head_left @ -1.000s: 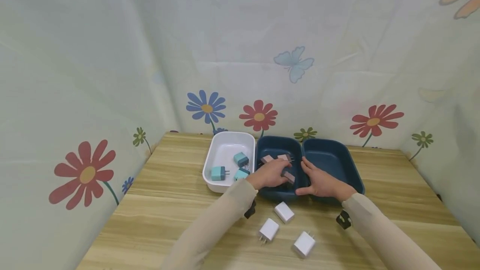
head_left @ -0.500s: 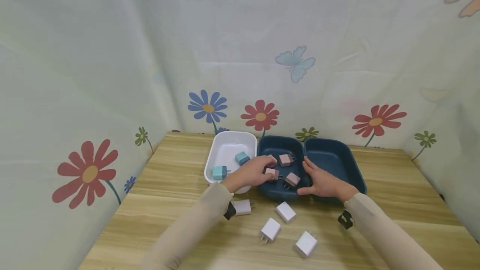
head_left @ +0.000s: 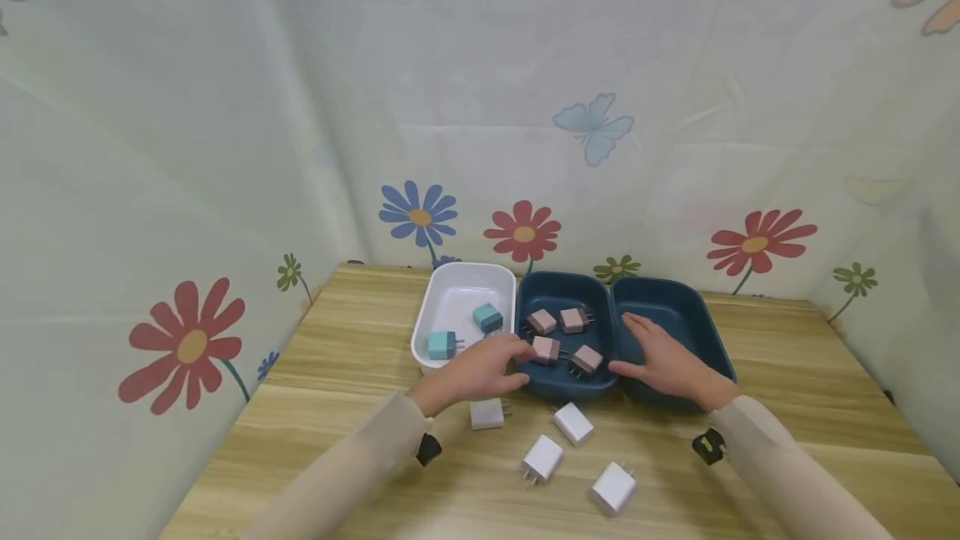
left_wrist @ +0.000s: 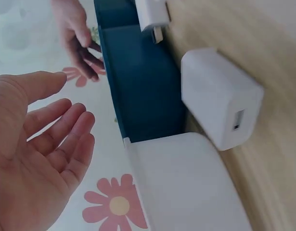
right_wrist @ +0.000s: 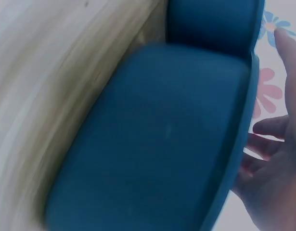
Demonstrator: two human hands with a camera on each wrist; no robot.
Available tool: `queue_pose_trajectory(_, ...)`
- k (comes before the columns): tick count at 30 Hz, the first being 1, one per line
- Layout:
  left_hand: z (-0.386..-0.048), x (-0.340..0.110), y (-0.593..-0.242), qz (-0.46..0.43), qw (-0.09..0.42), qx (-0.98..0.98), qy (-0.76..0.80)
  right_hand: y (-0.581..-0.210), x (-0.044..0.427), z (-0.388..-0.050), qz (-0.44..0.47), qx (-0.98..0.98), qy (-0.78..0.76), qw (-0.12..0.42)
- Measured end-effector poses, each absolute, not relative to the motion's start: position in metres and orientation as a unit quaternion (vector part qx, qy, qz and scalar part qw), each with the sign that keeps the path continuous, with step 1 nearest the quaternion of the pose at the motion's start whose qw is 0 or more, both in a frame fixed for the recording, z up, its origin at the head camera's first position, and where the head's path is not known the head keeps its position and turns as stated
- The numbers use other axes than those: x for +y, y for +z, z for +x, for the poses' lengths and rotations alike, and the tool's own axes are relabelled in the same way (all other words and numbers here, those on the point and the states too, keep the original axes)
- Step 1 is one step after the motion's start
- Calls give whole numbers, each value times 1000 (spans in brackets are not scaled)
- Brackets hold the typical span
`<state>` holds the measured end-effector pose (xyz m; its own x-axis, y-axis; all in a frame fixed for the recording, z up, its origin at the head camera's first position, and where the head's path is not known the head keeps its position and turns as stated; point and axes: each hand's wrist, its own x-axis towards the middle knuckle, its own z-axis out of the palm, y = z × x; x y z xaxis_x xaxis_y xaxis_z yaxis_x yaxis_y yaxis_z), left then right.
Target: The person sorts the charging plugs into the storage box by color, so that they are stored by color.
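Observation:
My left hand [head_left: 480, 369], empty with fingers spread, hovers over the near corner of the white bin [head_left: 421, 332], beside the middle blue bin [head_left: 562, 388]. Its fingers are loosely bent in the left wrist view [left_wrist: 46, 139]. Several pink plugs [head_left: 545, 349] lie in the middle bin. Teal plugs [head_left: 441, 345] lie in the white bin, partly hidden by my hand. My right hand [head_left: 667, 363] holds nothing, its thumb and fingers apart above the right blue bin [head_left: 716, 340]; the right wrist view shows that hand [right_wrist: 273, 154] by the bin's rim.
Several white plugs [head_left: 542, 458] lie on the wooden table [head_left: 337, 357] in front of the bins; one white plug [left_wrist: 220, 98] looms large in the left wrist view. A flowered curtain [head_left: 480, 107] hangs behind and at both sides.
My left hand has come out of the middle bin, leftward and nearer to me, uncovering the pink plugs and a white plug. My right hand has moved slightly right.

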<state>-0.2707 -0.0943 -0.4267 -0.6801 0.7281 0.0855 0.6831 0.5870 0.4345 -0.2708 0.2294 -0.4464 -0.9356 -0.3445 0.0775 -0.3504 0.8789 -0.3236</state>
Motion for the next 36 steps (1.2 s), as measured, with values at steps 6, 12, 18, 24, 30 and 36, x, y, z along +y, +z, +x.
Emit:
queue_pose_trajectory(6,-254,-109,-439,414,51,883,216,-444,258,-262,157,-972,162,58)
queue_pose_trajectory(12,-247,-123,-453,426,44,885,186,-447,287,-254,131,-974,162,94)
queue_pose_trajectory(18,-247,-132,-463,416,41,896,152,-451,310,-245,97,-977,171,86)
queue_pose_trajectory(24,-248,-138,-468,422,22,895,140,-458,325,-237,87,-976,187,66)
queue_pose_trajectory(30,-251,-142,-472,418,26,896,145,-464,332,-232,71,-973,220,24)
queue_pose_trajectory(36,-253,-144,-474,413,34,898,149,-474,340,-233,87,-963,254,17)
